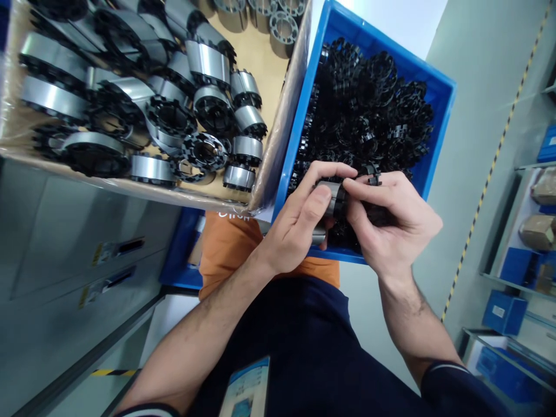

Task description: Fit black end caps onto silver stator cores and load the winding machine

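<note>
My left hand (292, 230) is closed around a silver metal stator core (332, 197), held over the near end of a blue bin (442, 95). A black plastic end ring sits at the core's right end, where my right thumb and fingertips press. Another black toothed ring (372, 175) is tucked in the fingers of my right hand (393, 217). Below my left fingers a second silver cylinder (319, 235) shows in part; whether the hand grips it too I cannot tell. Black toothed rings (365, 98) fill the bin in a loose heap.
To the left stands a plastic-lined carton (278, 124) with many silver cores with black ends, several plain ones upright at its back. A grey cabinet (78, 231) lies below it. Shelves (516, 231) with blue bins stand far right, beyond a yellow-black floor line (490, 168).
</note>
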Tool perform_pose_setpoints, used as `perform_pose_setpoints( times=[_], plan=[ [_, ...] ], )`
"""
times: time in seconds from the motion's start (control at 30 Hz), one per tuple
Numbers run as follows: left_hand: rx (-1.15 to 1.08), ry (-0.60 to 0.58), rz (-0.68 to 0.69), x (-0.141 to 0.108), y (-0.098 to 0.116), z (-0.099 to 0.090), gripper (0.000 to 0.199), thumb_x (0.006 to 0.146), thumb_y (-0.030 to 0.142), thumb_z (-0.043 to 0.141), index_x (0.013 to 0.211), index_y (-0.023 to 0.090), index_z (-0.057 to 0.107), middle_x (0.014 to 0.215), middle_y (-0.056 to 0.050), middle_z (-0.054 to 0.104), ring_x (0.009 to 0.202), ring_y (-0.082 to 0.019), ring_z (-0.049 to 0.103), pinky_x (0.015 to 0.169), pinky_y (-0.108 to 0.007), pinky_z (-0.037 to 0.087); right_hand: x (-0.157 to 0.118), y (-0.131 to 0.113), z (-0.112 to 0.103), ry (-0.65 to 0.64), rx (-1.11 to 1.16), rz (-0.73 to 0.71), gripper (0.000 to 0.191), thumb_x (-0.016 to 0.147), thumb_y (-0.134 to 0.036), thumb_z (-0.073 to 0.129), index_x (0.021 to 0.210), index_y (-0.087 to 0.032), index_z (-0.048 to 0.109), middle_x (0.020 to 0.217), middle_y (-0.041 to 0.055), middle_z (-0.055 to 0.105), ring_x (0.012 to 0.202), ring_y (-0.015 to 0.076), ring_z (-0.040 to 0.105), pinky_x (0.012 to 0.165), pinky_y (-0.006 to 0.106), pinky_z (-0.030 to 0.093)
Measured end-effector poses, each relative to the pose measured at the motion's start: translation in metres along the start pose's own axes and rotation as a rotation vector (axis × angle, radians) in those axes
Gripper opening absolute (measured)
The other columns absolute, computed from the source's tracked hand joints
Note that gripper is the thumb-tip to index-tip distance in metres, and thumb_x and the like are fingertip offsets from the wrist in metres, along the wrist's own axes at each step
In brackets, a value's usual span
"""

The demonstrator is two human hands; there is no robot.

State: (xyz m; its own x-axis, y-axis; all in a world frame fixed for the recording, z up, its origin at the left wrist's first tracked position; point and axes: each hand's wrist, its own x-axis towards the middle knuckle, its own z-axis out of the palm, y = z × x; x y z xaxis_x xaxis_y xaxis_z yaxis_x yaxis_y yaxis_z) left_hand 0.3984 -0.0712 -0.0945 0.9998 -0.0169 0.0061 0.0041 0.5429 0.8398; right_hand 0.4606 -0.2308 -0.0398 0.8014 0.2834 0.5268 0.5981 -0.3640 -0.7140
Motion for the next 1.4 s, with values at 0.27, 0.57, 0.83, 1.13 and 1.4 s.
perform_pose_setpoints(
  times=[0.27,0.57,0.83,1.13,1.4],
  plan=[
    [0.006,-0.053,-0.063,0.001,0.003,0.0,0.055,0.13,0.073,0.061,0.167,0.033,0.07,0.101,-0.002,0.069,0.067,-0.014,0.062,0.052,-0.024,0.058,0.0,-0.003,-0.006,0.007,-0.165,-0.137,0.031,0.104,-0.007,0.093,0.117,-0.034,0.1,0.104,0.0019,0.091,0.089,0.0198,0.089,0.075,0.033,0.074],
    [0.042,-0.055,-0.1,0.002,0.011,0.001,0.055,0.13,0.072,0.064,0.163,0.029,0.07,0.12,-0.005,0.079,0.066,-0.011,0.067,0.057,-0.025,0.061,-0.004,-0.004,-0.007,-0.048,-0.195,-0.164,0.029,0.103,-0.002,0.089,0.115,-0.028,0.094,0.111,0.0041,0.092,0.096,0.0205,0.091,0.082,0.033,0.076],
    [0.089,-0.045,-0.07,0.0,0.01,-0.001,0.062,0.132,0.072,0.052,0.17,0.027,0.07,0.111,-0.006,0.08,0.082,-0.02,0.075,0.065,-0.028,0.063,0.005,-0.005,-0.014,-0.089,-0.106,-0.078,0.031,0.105,-0.004,0.087,0.114,-0.033,0.095,0.101,0.0001,0.089,0.084,0.0185,0.085,0.071,0.032,0.071],
    [0.051,-0.097,0.007,-0.004,0.01,0.003,0.049,0.131,0.063,0.063,0.167,0.03,0.072,0.129,-0.007,0.078,0.094,-0.019,0.076,0.082,-0.031,0.069,-0.01,-0.01,0.002,0.031,-0.016,0.024,0.03,0.104,-0.008,0.093,0.119,-0.034,0.098,0.101,0.0013,0.079,0.091,0.0182,0.081,0.076,0.034,0.07],
    [0.674,0.199,0.067,0.044,0.093,-0.03,0.043,0.113,0.048,0.088,0.143,0.027,0.067,0.103,-0.003,0.068,0.083,-0.02,0.067,0.073,-0.032,0.057,-0.01,0.007,-0.014,0.058,0.197,0.411,0.033,0.113,-0.021,0.09,0.141,-0.035,0.076,0.101,-0.0034,0.087,0.063,0.0132,0.07,0.064,0.031,0.06]
  ],
)
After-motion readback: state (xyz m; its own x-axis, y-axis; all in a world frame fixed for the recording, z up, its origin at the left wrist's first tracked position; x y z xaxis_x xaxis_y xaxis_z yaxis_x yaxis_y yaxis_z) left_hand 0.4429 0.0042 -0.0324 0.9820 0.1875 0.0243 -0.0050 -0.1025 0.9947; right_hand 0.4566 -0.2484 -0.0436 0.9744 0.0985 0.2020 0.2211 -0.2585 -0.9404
